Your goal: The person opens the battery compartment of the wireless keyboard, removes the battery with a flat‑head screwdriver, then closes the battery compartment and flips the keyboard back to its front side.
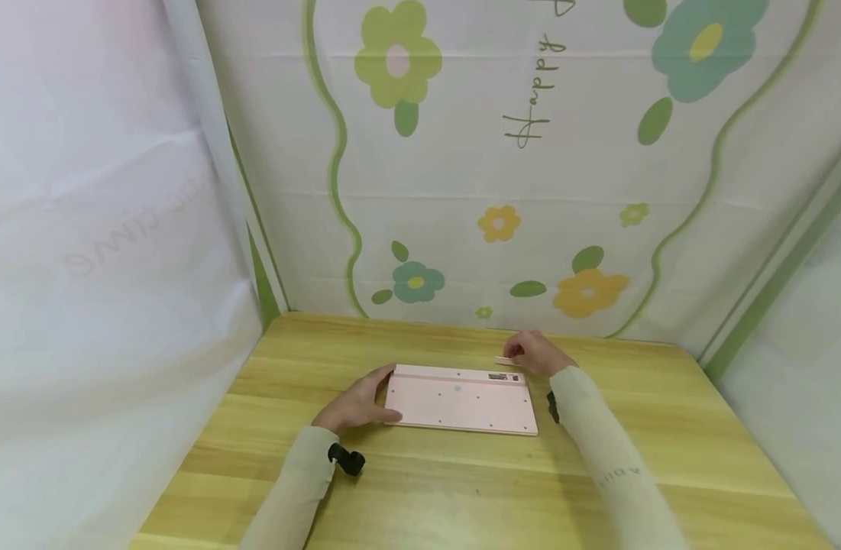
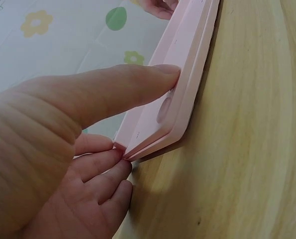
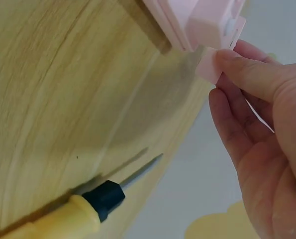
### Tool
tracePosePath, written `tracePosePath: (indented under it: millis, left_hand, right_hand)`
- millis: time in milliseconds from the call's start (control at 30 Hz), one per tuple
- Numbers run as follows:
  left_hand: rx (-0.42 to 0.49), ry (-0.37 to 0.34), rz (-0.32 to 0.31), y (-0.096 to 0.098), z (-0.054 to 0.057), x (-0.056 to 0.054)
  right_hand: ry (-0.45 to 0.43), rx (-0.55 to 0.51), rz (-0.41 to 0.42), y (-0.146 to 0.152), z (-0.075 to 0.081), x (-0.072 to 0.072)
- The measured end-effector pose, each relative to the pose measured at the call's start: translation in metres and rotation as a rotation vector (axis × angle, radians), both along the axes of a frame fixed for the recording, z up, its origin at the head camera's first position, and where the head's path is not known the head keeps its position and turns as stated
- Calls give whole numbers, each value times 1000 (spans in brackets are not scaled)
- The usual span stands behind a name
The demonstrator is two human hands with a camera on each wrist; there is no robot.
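A pale pink keyboard lies underside up on the table, with small dark screw holes and a printed label near its far right corner. My left hand grips its left end. The thumb lies on the underside near the front edge, while the fingers touch the far left corner. Beyond the keyboard's far right corner, my right hand pinches a small flat pink cover between thumb and fingers. In the right wrist view, this cover is close to the keyboard's raised end; whether they touch I cannot tell.
A screwdriver with a yellow handle and black collar lies on the wooden table, seen only in the right wrist view. Behind the table hangs a flower-printed cloth; white cloths hang at both sides.
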State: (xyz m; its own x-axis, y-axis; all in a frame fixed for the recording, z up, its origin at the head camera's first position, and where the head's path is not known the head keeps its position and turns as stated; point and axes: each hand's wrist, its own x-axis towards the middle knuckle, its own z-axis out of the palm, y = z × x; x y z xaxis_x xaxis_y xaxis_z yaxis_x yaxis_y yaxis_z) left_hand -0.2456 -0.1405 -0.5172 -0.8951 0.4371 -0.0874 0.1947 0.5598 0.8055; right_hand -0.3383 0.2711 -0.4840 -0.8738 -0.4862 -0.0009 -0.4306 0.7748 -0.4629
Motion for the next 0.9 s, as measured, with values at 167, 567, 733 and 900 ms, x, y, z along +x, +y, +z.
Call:
tracePosePath:
  millis: [167,567,733,900]
  left_hand:
    - [0,-12,13,0,1,0]
    - [-1,1,7,2,2,0]
    - [5,1,4,0,-1,-1]
    - [-7,6,1,0,-2,-3]
  right_hand:
    - [-9,0,-13,2,-6,-4]
    - [91,68,-52,12,17,9]
    - [137,88,-47,35,32,23]
    - [119,89,-75,59,37,45]
